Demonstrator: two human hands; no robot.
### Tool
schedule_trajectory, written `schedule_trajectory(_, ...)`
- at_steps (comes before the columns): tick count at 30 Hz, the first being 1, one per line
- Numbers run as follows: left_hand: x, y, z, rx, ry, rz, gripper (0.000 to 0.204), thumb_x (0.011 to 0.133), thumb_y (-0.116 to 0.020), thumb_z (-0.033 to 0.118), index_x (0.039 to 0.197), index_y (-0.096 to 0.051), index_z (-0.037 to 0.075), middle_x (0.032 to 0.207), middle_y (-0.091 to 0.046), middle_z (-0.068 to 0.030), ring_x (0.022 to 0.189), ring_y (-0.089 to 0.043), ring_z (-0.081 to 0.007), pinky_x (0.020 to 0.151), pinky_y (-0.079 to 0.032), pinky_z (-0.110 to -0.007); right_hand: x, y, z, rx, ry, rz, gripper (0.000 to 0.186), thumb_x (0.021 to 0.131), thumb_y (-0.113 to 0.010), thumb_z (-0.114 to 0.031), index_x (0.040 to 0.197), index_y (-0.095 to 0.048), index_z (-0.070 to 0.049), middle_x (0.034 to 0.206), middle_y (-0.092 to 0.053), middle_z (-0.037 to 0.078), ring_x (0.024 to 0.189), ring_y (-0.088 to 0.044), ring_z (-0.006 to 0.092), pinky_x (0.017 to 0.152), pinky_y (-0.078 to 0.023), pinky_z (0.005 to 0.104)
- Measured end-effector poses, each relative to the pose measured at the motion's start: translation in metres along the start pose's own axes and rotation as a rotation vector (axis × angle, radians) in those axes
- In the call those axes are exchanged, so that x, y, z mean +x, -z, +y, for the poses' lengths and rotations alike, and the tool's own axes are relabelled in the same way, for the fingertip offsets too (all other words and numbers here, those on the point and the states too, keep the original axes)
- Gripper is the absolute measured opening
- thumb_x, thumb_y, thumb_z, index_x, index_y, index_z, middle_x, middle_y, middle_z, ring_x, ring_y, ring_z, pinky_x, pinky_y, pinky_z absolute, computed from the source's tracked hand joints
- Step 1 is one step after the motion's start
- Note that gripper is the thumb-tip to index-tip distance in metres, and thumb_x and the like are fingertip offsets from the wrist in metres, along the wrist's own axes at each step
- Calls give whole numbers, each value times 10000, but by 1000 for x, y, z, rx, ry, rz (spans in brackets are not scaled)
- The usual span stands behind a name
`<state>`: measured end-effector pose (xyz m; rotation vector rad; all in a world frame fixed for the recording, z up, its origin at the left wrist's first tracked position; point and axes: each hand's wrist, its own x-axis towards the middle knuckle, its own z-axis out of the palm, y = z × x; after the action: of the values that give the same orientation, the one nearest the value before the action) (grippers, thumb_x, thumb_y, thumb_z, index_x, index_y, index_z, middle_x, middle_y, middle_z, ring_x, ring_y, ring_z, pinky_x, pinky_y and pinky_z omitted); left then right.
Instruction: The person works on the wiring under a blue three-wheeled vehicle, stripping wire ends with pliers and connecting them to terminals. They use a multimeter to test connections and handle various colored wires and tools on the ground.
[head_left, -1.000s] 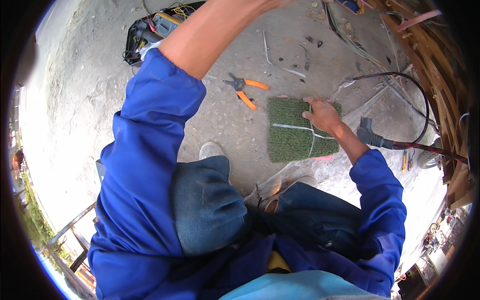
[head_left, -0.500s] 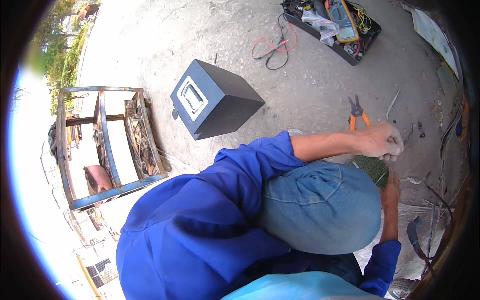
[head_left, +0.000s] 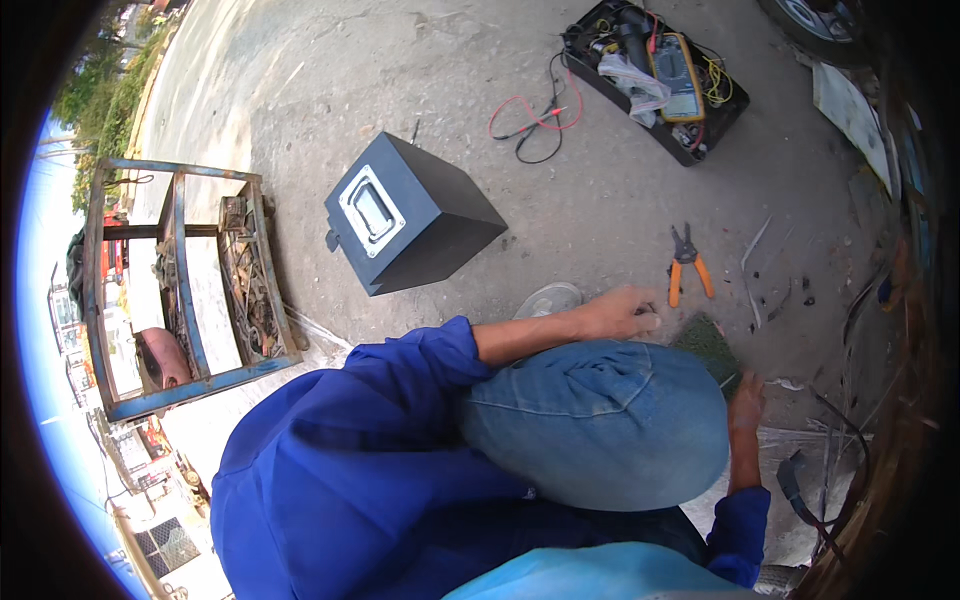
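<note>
A green, turf-like mat (head_left: 708, 340) lies flat on the concrete, mostly hidden behind a denim-clad knee.

Left hand (head_left: 622, 312) beside green mat (head_left: 708, 340), orange-handled pliers (head_left: 686, 262)

Sunny gray concrete ground (head_left: 420, 80) outdoors, with a dark metal box (head_left: 405, 215), a blue frame (head_left: 180, 290), and green trees (head_left: 105, 90).

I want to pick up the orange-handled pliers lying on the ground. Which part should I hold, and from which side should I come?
Grip the orange-handled pliers by the two orange handles, coming from above. They lie flat on the concrete ground, the dark jaws pointing away and the handles spread toward the left hand, so that nearer end is probably easiest to close fingers around.
</note>
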<state>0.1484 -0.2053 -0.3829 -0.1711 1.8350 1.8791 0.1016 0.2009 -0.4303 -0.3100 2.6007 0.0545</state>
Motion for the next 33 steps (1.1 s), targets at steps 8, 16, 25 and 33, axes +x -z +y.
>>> schedule_trajectory(8, 2, 16, -5, 35, 46, -50, 304, 1018, -642, 179, 1246, -673, -20, 1095, -734, -116, 1005, -692, -177, 867, -568, -356, -10, 16, -10, 160, -14, -20, 746, 676, -936, -108, 1291, -515, -67, 1319, -537, 203, 1218, -562, 471, 1009, -489, 547)
schedule_trajectory(16, 9, 23, -18, 15, 141, -69, 304, 1031, -644, 180, 1265, -664, -13, 1112, -722, -101, 1000, -685, -166, 878, -562, -345, -26, 25, 3, 280, -102, -63, 813, 666, -939, -100, 1351, -502, -75, 1388, -505, 218, 1202, -586, 481, 1015, -506, 536)
schedule_trajectory(25, 12, 31, -8, 14, 97, -35, 286, 1013, -639, 180, 1200, -706, -27, 963, -732, -104, 903, -676, -170, 843, -546, -342, -48, 56, 22, 347, -187, -377, 575, 635, -961, -189, 1137, -727, -33, 1102, -725, 189, 1151, -651, 400, 967, -523, 472)
schedule_trajectory(33, 57, 28, 25, -101, 51, -58, 293, 1044, -622, 204, 1220, -681, -23, 956, -719, -77, 861, -660, -138, 788, -549, -320, -212, 54, 58, 689, -479, -300, 305, 808, -817, -223, 1074, -746, -92, 983, -780, 141, 928, -738, 329, 818, -562, 400)
